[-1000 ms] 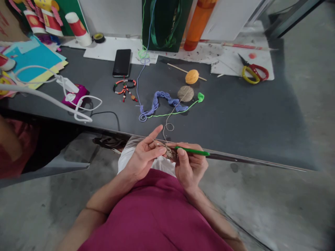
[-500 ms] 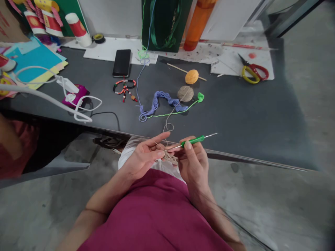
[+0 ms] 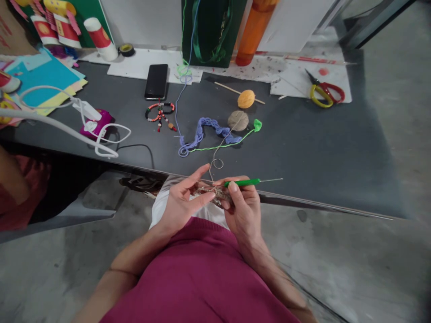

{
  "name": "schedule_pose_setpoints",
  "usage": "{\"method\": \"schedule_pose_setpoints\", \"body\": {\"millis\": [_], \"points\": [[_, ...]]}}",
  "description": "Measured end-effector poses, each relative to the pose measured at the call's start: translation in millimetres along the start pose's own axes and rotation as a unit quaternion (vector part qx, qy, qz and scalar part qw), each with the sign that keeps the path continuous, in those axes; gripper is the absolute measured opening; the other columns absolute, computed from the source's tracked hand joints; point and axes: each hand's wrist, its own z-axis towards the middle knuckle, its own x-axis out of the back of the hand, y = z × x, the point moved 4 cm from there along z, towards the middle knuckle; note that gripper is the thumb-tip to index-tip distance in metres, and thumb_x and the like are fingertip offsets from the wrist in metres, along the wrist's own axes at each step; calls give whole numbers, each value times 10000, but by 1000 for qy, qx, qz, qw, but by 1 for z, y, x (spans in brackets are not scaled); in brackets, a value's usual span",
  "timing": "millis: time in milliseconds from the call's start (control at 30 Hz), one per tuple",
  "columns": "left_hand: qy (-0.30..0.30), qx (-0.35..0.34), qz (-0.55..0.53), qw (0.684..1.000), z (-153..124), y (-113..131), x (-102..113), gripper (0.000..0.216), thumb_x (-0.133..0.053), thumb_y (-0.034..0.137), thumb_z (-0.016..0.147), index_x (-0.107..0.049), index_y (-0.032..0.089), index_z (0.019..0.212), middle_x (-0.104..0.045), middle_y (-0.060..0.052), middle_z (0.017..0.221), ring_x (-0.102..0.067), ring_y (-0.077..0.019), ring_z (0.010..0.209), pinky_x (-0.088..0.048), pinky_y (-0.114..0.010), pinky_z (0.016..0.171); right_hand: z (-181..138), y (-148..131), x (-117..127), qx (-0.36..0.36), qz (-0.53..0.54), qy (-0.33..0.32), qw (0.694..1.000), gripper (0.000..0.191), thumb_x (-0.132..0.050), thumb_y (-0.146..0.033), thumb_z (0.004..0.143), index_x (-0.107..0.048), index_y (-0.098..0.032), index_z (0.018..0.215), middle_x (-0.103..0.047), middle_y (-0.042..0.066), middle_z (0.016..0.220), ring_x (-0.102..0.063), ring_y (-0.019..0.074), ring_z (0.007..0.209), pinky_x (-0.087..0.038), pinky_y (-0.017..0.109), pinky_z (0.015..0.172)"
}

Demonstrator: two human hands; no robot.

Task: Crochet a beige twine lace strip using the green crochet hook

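My left hand point(image 3: 183, 202) pinches a small beige crochet piece point(image 3: 215, 194) at the table's front edge, with its index finger raised and the beige yarn running over it. My right hand point(image 3: 240, 204) is closed on a green-handled crochet hook point(image 3: 247, 182), which lies nearly level with its metal end pointing right. The beige strand point(image 3: 215, 162) climbs from the piece to a beige yarn ball point(image 3: 238, 120) on the dark table point(image 3: 319, 143).
On the table lie a blue crochet strip point(image 3: 202, 132), a green yarn strand point(image 3: 229, 142), an orange ball on a stick point(image 3: 246, 98), a bead bracelet point(image 3: 160, 112), a phone point(image 3: 156, 81), scissors point(image 3: 325, 93), white cables point(image 3: 84, 125) and coloured paper point(image 3: 40, 78). A green bag point(image 3: 210, 29) stands behind.
The hook swung from level to tilted up, then back to nearly level. Both hands stay together at the crochet piece, the left index finger lifting again.
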Motion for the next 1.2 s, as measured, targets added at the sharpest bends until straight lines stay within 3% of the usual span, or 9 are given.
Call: {"method": "schedule_pose_setpoints", "body": {"millis": [167, 333, 400, 533, 633, 733, 867, 1000, 1200], "points": [[-27, -9, -10, 1000, 2, 1, 3, 782, -883, 243, 786, -614, 261, 1521, -814, -9, 992, -726, -172, 963, -544, -339, 980, 0, 2, -2, 8, -13, -3, 1000, 205, -866, -455, 845, -771, -273, 849, -790, -10, 747, -507, 71, 447, -330, 176, 335], [-24, 0, -109, 994, 8, -8, -2, 792, -905, 269, 781, -610, 249, 1515, -804, 0, 929, -715, -136, 868, -553, -292, 871, -5, -1, -1, 103, -95, -29, 990, 71, -751, -346, 971, -781, -283, 954, -843, -7, 876, -468, 42, 369, -350, 177, 319], [-10, -5, -128, 992, 7, -10, -5, 810, -920, 234, 763, -611, 267, 1512, -783, 32, 872, -693, -109, 808, -545, -265, 835, -9, -8, -2, 199, -180, -51, 962, 95, -696, -250, 1005, -781, -286, 1025, -856, 11, 958, -583, 70, 438, -450, 198, 374], [-4, 8, -174, 985, 5, -11, -9, 822, -936, 221, 746, -616, 254, 1503, -713, 78, 748, -657, -81, 727, -527, -241, 792, -18, -17, -5, 387, -294, -82, 870, 237, -741, -123, 943, -791, -293, 1100, -860, 45, 1064, -813, 204, 859, -667, 341, 683], [-25, 57, -204, 977, 5, -13, -10, 821, -935, 220, 739, -619, 224, 1497, -689, 86, 711, -638, -77, 696, -511, -243, 773, -15, -12, -2, 337, -248, -51, 907, 199, -730, -148, 959, -798, -300, 1068, -851, 30, 1004, -806, 204, 877, -677, 353, 712], [-31, 86, -212, 973, 7, -14, -9, 865, -945, 214, 713, -605, 217, 1508, -720, 76, 752, -637, -77, 706, -505, -252, 789, -13, -6, 2, 258, -195, -15, 946, 120, -715, -214, 981, -799, -291, 1018, -835, 11, 907, -766, 165, 738, -611, 259, 541], [-31, 85, -208, 974, 7, -13, -8, 891, -959, 218, 691, -607, 235, 1509, -750, 63, 792, -666, -95, 755, -517, -273, 839, -15, -11, 3, 246, -238, 18, 940, 81, -688, -259, 995, -767, -247, 991, -834, 12, 867, -654, 105, 493, -516, 219, 407], [-31, 83, -205, 975, 7, -12, -6, 760, -959, 201, 689, -700, 245, 1402, -731, 64, 764, -660, -91, 755, -512, -259, 824, -17, -17, 3, 237, -263, 27, 935, 93, -652, -304, 1015, -715, -252, 970, -813, -9, 797, -604, 93, 403, -483, 210, 362], [-54, 112, -224, 967, 6, -9, -5, 544, -968, 179, 666, -823, 247, 1186, -691, 58, 726, -620, -77, 710, -493, -239, 783, -8, -10, 9, 87, -122, 18, 989, 201, -693, -479, 989, -661, -282, 963, -756, -36, 673, -624, 129, 423, -460, 220, 355]]}}
